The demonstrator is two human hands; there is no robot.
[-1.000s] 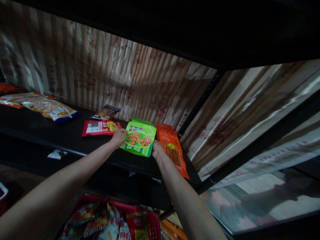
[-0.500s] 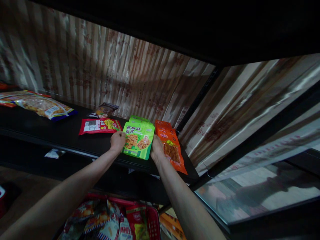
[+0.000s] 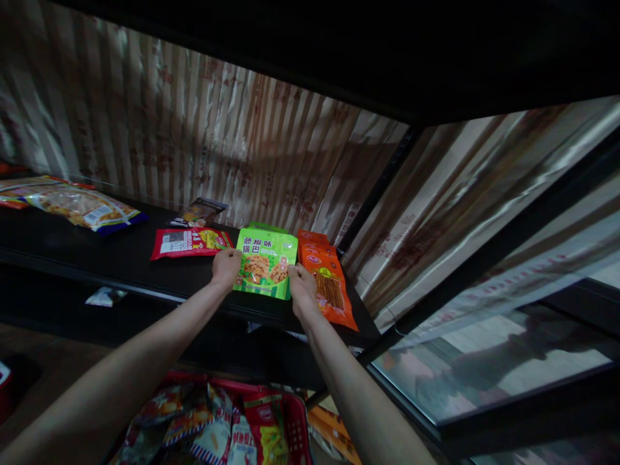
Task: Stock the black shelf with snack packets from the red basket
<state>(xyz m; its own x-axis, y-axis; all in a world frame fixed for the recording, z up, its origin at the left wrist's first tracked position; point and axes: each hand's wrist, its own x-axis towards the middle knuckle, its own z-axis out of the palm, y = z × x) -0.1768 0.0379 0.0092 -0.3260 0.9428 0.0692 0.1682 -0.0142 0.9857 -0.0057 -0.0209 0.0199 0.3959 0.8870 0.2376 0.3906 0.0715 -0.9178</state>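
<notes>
A bright green snack bag [image 3: 265, 265] with pictures of crispy pieces lies on the black shelf [image 3: 194, 278], on top of another green bag whose edge shows behind it. My left hand [image 3: 225, 268] is closed at its left edge, and my right hand [image 3: 301, 284] pinches its right edge. Just left of my left hand lies a red snack bag [image 3: 191, 243]. To the right of my right hand are orange snack bags [image 3: 332, 284], stacked and partly covered by that hand.
A small dark packet [image 3: 201, 211] lies at the back by the corrugated wall. Larger clear-fronted bags [image 3: 80, 203] are on the left. Below the shelf stands a red basket [image 3: 299, 429] full of snack bags. A black post [image 3: 382, 184] rises at the right corner.
The green bag has shifted slightly up and lies flatter over the one behind it. My right hand's fingers have come up onto the bag's right edge. The view has moved a little.
</notes>
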